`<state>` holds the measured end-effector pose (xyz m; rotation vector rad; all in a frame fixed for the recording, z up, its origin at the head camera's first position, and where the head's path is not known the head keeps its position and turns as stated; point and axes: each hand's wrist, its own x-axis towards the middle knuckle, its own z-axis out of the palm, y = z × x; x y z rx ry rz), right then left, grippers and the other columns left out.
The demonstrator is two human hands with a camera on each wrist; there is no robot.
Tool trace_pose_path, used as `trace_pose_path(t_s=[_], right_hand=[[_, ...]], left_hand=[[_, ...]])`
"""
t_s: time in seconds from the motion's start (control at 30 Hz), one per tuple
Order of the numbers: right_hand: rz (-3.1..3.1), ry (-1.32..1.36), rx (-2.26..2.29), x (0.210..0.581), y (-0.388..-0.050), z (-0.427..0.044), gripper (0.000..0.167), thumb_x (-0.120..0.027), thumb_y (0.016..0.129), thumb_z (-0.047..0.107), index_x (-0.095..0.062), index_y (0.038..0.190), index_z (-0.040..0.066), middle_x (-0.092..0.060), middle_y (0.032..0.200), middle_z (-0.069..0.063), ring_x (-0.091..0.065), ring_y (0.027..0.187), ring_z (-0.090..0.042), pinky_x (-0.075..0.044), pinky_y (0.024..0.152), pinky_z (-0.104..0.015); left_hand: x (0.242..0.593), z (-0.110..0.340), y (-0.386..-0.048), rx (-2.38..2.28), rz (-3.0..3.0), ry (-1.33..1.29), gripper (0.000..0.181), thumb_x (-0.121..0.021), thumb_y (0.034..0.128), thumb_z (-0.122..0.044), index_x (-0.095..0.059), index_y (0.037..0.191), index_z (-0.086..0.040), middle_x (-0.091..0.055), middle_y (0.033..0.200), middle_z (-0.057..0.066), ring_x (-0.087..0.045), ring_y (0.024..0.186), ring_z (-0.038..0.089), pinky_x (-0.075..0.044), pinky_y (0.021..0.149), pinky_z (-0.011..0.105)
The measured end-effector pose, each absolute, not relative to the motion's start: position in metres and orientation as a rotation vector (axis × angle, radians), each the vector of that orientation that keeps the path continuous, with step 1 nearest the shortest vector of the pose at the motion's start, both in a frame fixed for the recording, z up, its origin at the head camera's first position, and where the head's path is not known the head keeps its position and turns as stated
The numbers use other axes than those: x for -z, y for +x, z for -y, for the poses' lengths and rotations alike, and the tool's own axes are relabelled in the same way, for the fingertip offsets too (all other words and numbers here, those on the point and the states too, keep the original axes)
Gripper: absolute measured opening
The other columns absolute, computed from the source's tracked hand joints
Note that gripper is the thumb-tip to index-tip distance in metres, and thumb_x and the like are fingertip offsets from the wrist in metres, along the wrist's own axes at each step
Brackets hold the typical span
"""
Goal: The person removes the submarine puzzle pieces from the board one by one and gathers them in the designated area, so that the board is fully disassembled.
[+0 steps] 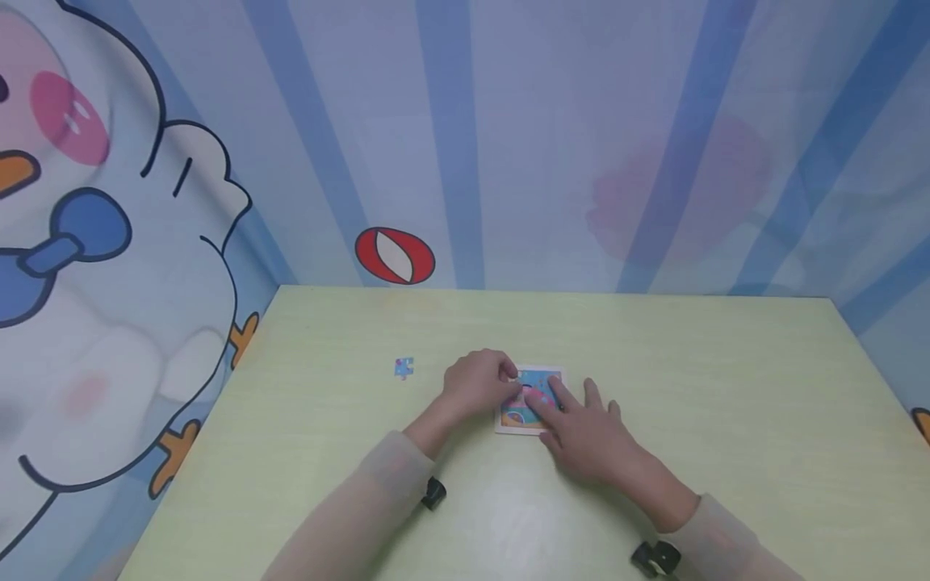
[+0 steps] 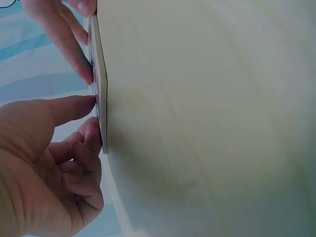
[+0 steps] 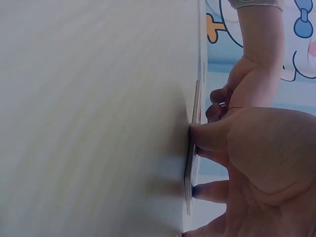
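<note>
A small square jigsaw puzzle with a pale border and a blue and pink picture lies on the table. My left hand is at its left side, thumb and index fingertip touching its face a little apart. The other left fingers are curled. Whether a piece sits between thumb and index is hidden. My right hand rests on the puzzle's right part with fingers spread and extended. In the right wrist view, its thumb touches the board's edge. A loose blue puzzle piece lies to the left.
The pale yellow table runs back to a blue striped wall covering. A large cartoon bird is printed on the covering at the left. Black wrist devices hang beneath both sleeves.
</note>
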<state>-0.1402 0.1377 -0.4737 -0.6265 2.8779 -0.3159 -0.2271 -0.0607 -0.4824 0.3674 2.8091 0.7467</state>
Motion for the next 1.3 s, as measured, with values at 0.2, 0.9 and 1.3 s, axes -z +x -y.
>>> trace_pose_path(t_s=[0.2,0.9,1.3], right_hand=[[-2.880,-0.645,0.308,0.4760,-0.1403,-0.1381,0.054,-0.056,0.107,0.031,-0.045,0.159,0.022,-0.035,0.163,-0.021,-0.030,0.137,-0.068,-0.034,0.095,-0.083],[-2.908,-0.660,0.279,0.4743,-0.1415,-0.1374,0.051,-0.059,0.106,0.031,-0.050,0.155,0.021,-0.038,0.161,-0.022,-0.034,0.134,-0.069,-0.038,0.092,-0.082],[-2.913,-0.678,0.262,0.4755,-0.1423,-0.1385,0.050,-0.060,0.106,0.032,-0.052,0.154,0.022,-0.039,0.161,-0.022,-0.035,0.133,-0.069,-0.040,0.091,-0.081]], left_hand=[[0.4804,0.0574,-0.2253,-0.716,-2.814,0.346,0.023,-0.076,0.0924,-0.037,-0.077,0.108,-0.019,-0.064,0.082,-0.011,-0.060,0.076,0.010,-0.047,0.068,0.032],[0.4805,0.0562,-0.2237,-0.785,-2.805,0.322,0.018,-0.075,0.0936,-0.033,-0.077,0.103,-0.018,-0.065,0.081,-0.012,-0.060,0.075,0.009,-0.048,0.068,0.033],[0.4791,0.0547,-0.2233,-0.777,-2.819,0.306,0.019,-0.075,0.0931,-0.033,-0.077,0.104,-0.017,-0.066,0.083,-0.011,-0.061,0.077,0.010,-0.049,0.068,0.034]])
